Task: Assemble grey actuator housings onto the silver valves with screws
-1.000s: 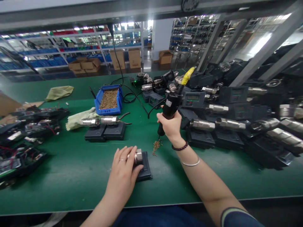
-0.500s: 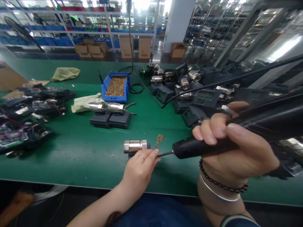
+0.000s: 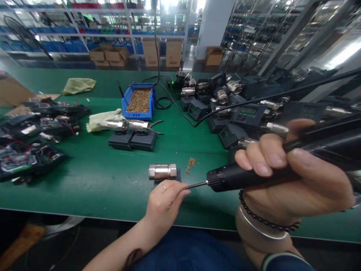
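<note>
My right hand [image 3: 293, 180] is wrapped round a black electric screwdriver [image 3: 254, 173], held level with its thin bit pointing left. My left hand [image 3: 165, 201] is pinched at the bit's tip; what is between the fingers is too small to make out. Just beyond the left hand a dark device with a silver metal fitting [image 3: 163, 171] lies on the green bench mat [image 3: 93, 180]. A small heap of brass screws [image 3: 191, 163] lies to the right of that device.
A blue bin of brass screws [image 3: 138, 101] stands mid-bench, with two more fitted devices [image 3: 132, 135] and a pale glove [image 3: 100, 120] near it. Many finished devices [image 3: 239, 113] pile up at right. Open units with wiring [image 3: 31, 139] lie at left. The bench edge runs close to me.
A second ago my right hand held the screwdriver upright over the screw heap and my left lay on the device. Now the tool is level and my left fingers pinch at its tip.
</note>
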Tool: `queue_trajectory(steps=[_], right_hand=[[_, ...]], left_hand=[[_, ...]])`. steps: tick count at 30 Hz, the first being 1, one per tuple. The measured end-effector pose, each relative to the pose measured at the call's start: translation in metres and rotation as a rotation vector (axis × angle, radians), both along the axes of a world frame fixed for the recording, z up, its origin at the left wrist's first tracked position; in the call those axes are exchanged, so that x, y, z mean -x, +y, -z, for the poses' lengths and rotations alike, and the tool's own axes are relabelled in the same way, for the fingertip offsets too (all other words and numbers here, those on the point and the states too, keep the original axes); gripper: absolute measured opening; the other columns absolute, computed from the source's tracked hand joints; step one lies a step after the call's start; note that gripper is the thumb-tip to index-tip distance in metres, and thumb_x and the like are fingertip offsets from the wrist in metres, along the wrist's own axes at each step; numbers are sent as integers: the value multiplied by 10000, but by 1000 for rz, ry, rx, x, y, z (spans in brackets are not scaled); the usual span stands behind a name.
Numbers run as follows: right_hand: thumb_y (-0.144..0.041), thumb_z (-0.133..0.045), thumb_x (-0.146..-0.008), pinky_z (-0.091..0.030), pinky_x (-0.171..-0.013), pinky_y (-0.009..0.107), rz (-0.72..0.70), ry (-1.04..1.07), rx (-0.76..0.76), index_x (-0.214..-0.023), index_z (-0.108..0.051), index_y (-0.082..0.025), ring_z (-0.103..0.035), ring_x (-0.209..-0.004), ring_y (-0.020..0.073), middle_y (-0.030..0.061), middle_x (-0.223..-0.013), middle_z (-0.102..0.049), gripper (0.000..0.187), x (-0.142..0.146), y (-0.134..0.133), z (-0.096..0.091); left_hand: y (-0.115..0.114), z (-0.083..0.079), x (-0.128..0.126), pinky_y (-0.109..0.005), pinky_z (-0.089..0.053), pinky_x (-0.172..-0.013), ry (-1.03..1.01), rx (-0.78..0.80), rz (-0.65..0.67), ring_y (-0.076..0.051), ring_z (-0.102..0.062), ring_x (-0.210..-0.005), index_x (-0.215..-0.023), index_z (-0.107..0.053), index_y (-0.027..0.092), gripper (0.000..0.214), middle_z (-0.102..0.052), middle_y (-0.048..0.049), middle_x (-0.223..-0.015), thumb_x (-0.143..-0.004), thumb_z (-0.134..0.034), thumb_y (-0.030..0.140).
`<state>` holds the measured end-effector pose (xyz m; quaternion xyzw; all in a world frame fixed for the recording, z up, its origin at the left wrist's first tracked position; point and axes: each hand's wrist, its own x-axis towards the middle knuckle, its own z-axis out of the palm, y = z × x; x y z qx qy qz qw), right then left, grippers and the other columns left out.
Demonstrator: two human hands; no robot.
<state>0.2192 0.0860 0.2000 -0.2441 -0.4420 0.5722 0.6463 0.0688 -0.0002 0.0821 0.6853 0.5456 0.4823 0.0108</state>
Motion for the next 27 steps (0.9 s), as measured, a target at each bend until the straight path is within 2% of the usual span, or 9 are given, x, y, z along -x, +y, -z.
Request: queue_trajectory(steps=[7, 10, 14, 16, 18, 22, 24, 25, 27], right_hand=[[-224, -795, -585, -311, -355, 271, -13, 58, 2, -829, -667, -282, -367, -336, 82, -95, -457, -440, 281, 5, -4, 3], [-218, -779, -604, -298, -346, 277, -25, 58, -22, -839, -657, -297, -342, -332, 85, -101, -460, -401, 276, 8, -7, 6], [-251, -790, -632, -312, -327, 273, -110, 100, -71, -868, -658, -289, -324, -323, 84, -104, -458, -371, 273, 10, -8, 11], [-255, -797, -636, -343, -332, 256, -162, 105, -88, -886, -658, -281, -350, -321, 80, -101, -463, -416, 287, 12, -9, 14], [-254, -782, -663, -381, -359, 246, -199, 53, -110, -913, -653, -279, -394, -336, 82, -90, -486, -476, 283, 15, -11, 18], [-229, -711, -762, -450, -448, 257, -223, -129, -153, -1005, -630, -267, -500, -425, 95, -65, -567, -558, 259, 18, -17, 35], [-199, -690, -791, -464, -481, 259, -251, -187, -154, -1050, -616, -267, -533, -473, 99, -58, -607, -586, 278, 20, -19, 45], [-185, -684, -799, -466, -491, 258, -268, -204, -147, -1065, -611, -267, -540, -490, 99, -56, -622, -594, 288, 20, -20, 50], [-160, -675, -808, -463, -503, 252, -289, -224, -130, -1077, -605, -267, -542, -507, 95, -56, -639, -601, 298, 23, -20, 57]], left_hand=[[-5, 1, 5, -214, -575, -664, -64, 45, -8, -131, -693, -654, -840, -703, 175, 297, -732, -29, -711, -978, -481, 315], [-6, 0, 10, -208, -559, -635, -107, 97, 20, -129, -679, -629, -809, -703, 173, 312, -725, -30, -699, -975, -485, 322], [-9, -1, 16, -203, -532, -575, -178, 181, 112, -126, -661, -598, -764, -689, 180, 371, -705, -24, -664, -988, -443, 345], [-14, 0, 20, -207, -536, -590, -174, 186, 122, -131, -669, -626, -844, -691, 178, 338, -718, -34, -716, -975, -462, 390], [-21, 6, 29, -210, -529, -587, -144, 188, 95, -131, -658, -624, -890, -680, 176, 293, -713, -33, -738, -945, -520, 417], [-33, 30, 57, -252, -510, -582, -76, 286, -48, -151, -611, -600, -682, -595, 189, 241, -624, 2, -631, -875, -633, 328], [-31, 43, 68, -342, -550, -717, -84, 407, -116, -219, -653, -796, -840, -622, 182, 188, -673, -46, -829, -764, -731, 314], [-28, 49, 71, -410, -547, -818, -103, 482, -112, -268, -644, -951, -998, -612, 170, 371, -671, -92, -1003, -698, -774, 317], [-19, 58, 73, -522, -452, -1004, -157, 624, -24, -344, -514, -1226, -1256, -493, 143, 738, -539, -177, -1303, -617, -813, 327]])
